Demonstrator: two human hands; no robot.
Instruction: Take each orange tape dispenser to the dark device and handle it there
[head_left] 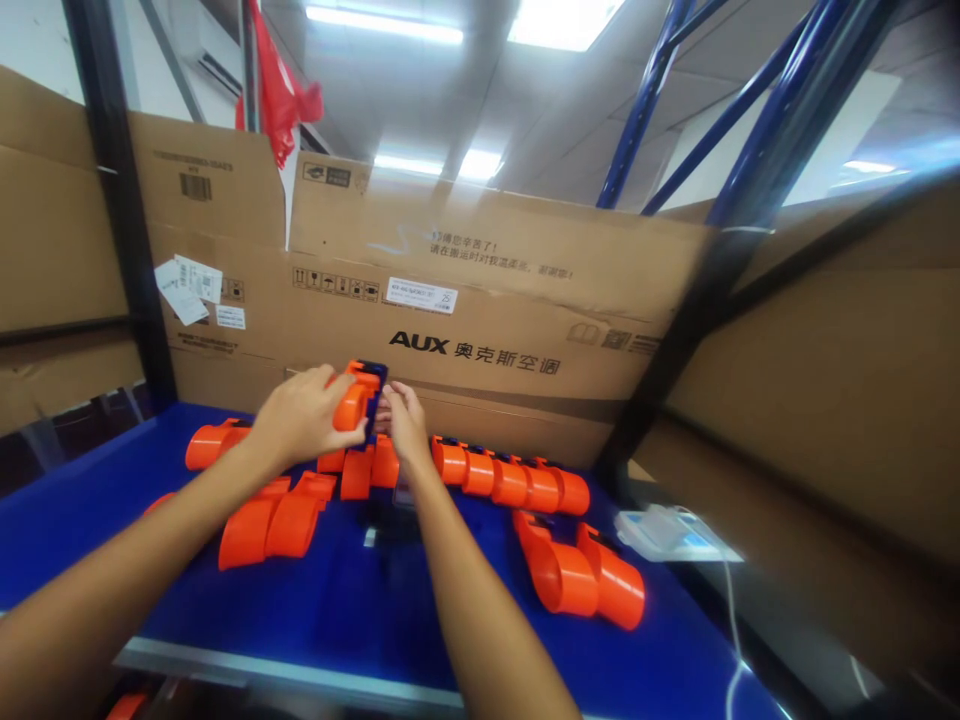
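My left hand point(304, 415) is closed around an orange plastic part point(354, 402), raised above the blue table point(330, 610). A dark blue piece point(374, 385) sits against that part's right side. My right hand point(405, 420) pinches the same assembly from the right, fingers bent. Below my hands, a row of similar orange parts point(510, 480) stands along the back of the table. More orange parts point(277, 520) lie at the left, and two larger ones point(585, 575) at the right.
A tall cardboard sheet point(487, 330) printed AUX walls the back of the table, with more cardboard on both sides. A white and light blue device point(664, 530) with a cable rests at the right. Dark and blue rack posts point(124, 220) frame the bench.
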